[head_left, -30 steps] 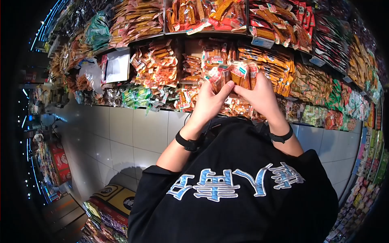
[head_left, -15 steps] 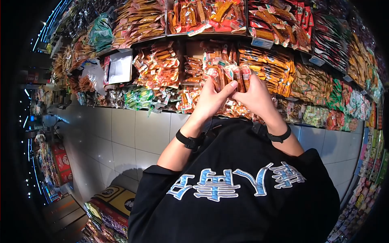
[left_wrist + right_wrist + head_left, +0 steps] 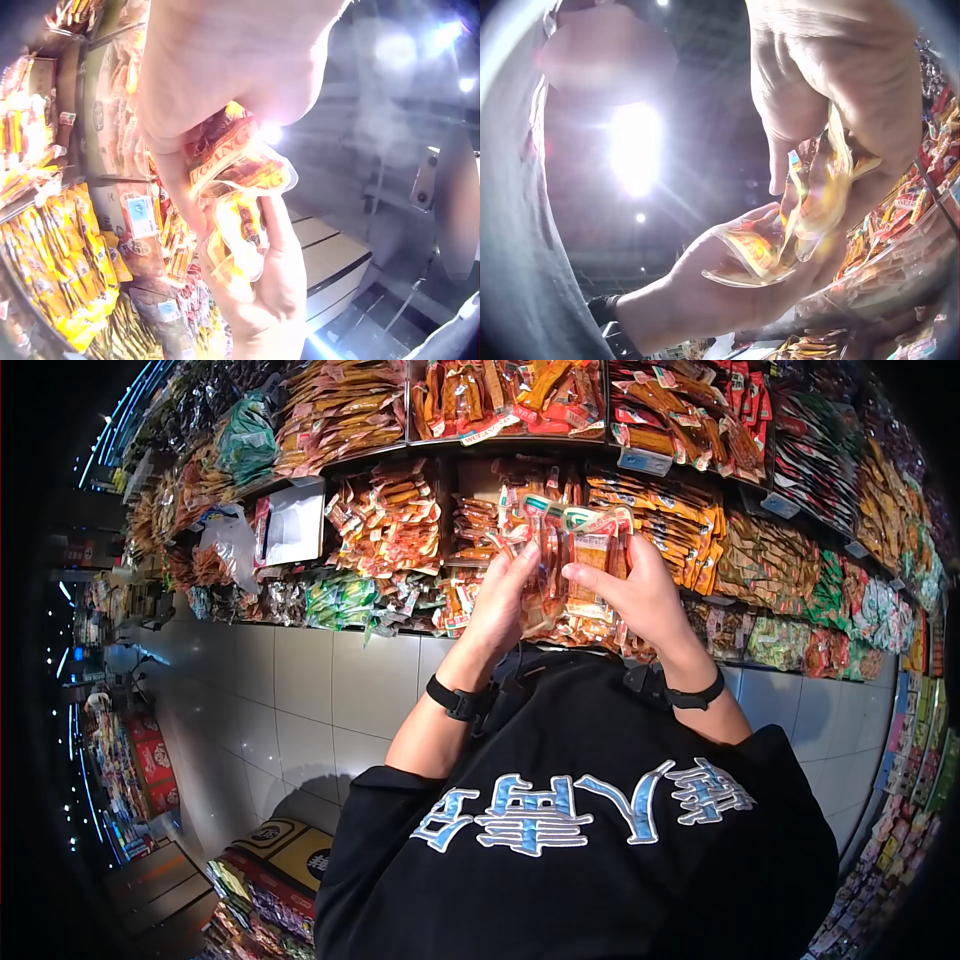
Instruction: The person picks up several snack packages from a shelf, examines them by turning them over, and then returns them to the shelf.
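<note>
In the head view the left hand point(image 3: 500, 600) pinches clear snack packets point(image 3: 545, 555) with red and green labels, its thumb along their near side. Close beside it, the right hand point(image 3: 640, 595) grips another flat clear packet point(image 3: 590, 560) holding brown pieces, thumb across the front. The left wrist view shows packets with red lettering point(image 3: 225, 161) under the left hand point(image 3: 232, 60), and the right hand point(image 3: 274, 292) below around a shiny packet point(image 3: 240, 236). Seen from the right wrist, the right hand point(image 3: 840, 75) holds crinkled packets point(image 3: 821, 195); the left hand point(image 3: 705, 285) holds one lower down.
Shelf bins of packaged snacks point(image 3: 385, 520) stand in front, with orange packets point(image 3: 660, 530) to the right. A white box point(image 3: 290, 525) and a plastic bag point(image 3: 228, 545) are at the left. Tiled floor point(image 3: 300, 690) lies below, with a yellow and black display box point(image 3: 275, 840) at lower left.
The hands have moved slightly apart, their thumbs no longer meeting. The packets, bunched together before, are spread and show more of their fronts; the left hand has turned more upright.
</note>
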Demonstrator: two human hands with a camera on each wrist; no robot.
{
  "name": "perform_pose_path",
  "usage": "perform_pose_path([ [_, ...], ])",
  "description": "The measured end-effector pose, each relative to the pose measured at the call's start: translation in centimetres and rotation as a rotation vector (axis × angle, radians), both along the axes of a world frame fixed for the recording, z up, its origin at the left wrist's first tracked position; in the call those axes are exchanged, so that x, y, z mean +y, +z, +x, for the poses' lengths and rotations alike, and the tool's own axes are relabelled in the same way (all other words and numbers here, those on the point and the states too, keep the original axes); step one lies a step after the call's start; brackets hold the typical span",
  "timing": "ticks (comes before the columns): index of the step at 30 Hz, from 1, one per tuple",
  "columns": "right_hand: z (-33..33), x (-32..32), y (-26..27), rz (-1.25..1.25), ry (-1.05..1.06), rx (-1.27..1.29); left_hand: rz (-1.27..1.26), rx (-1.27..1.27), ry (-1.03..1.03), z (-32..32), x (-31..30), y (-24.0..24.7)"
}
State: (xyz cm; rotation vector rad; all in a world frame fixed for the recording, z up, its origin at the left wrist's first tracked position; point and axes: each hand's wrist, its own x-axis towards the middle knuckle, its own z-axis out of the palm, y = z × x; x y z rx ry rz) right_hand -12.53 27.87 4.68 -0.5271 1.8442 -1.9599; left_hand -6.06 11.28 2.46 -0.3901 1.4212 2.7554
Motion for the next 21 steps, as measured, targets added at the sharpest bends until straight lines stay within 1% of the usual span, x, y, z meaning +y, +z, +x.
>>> perform_pose_path([
  [2,0.0,0.0,0.3,0.03,-0.004,0.014,-0.064,0.047,-0.081,0.0,-0.4,-0.8],
  [5,-0.1,0.1,0.6,-0.044,0.018,-0.046,-0.095,0.052,-0.084,0.3,-0.3,-0.6],
  [8,-0.3,0.2,0.6,-0.016,0.045,-0.068,-0.095,0.052,-0.084,0.5,-0.3,-0.7],
  [11,-0.3,0.3,0.6,-0.056,0.082,-0.125,-0.088,0.022,-0.101,0.6,-0.5,-1.4],
  [14,-0.2,-0.2,-1.1,-0.114,0.065,-0.058,0.054,-0.108,-0.098,0.6,-0.1,-0.3],
  [17,-0.1,-0.1,-1.5,0.209,-0.049,0.147,0.217,-0.235,-0.024,0.3,0.8,-0.1],
  [18,0.0,0.0,-1.1,0.325,-0.066,0.187,0.13,-0.234,-0.056,0.1,0.7,-0.4],
  [21,-0.2,0.5,-0.8,0.486,-0.008,0.256,0.061,-0.189,-0.169,-0.2,1.2,-0.3],
])
